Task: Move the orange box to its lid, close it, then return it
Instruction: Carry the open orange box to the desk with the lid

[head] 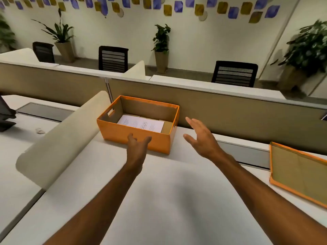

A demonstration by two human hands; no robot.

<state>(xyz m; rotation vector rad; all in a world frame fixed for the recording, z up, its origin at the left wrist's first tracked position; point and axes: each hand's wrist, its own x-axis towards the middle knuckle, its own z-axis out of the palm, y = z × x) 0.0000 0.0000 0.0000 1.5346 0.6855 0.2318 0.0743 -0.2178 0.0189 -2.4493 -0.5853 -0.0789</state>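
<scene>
An open orange box (115, 133) stands on the white desk against the tan partition, with white printed sheets lying inside it. Its orange-rimmed lid (297, 172) lies upside down at the desk's right edge, brown inside facing up. My left hand (137, 145) hovers at the box's near wall, fingers spread, holding nothing. My right hand (200, 137) is open just right of the box's right end, palm turned toward it, apart from it.
A curved beige divider (62, 138) slants across the desk left of the box. The tan partition (230, 110) runs behind it. A dark object (5, 115) sits far left, with a crumpled scrap (40, 130) nearby. Chairs and potted plants stand beyond.
</scene>
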